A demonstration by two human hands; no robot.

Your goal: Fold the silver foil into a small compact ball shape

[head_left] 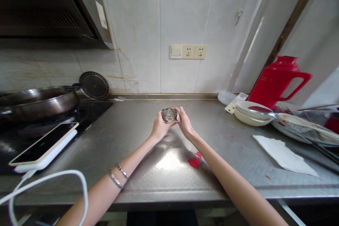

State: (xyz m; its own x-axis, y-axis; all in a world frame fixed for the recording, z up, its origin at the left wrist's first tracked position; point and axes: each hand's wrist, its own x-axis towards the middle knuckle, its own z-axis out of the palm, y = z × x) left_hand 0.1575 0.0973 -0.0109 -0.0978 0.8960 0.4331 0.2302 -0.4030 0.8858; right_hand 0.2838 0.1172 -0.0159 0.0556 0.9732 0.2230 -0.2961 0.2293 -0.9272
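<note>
A small clear, faceted glass [169, 115] is held over the middle of the steel counter [132, 169], its round mouth facing up toward me. My left hand [160, 128] wraps round its left and near side, thumb across the front. On the other side, my right hand [184, 123] has its fingers closed against the right edge of the glass. Both wrists come together around it. On the counter below lies a small red flat piece [195, 162], next to my right forearm.
At left, a metal pan [39, 104] sits on the black stove, with a phone [45, 143] and white cable [66, 172] nearer me. At right stand a red thermos [277, 81], stacked bowls [251, 118], a plate [288, 132] and a white paper napkin [283, 155].
</note>
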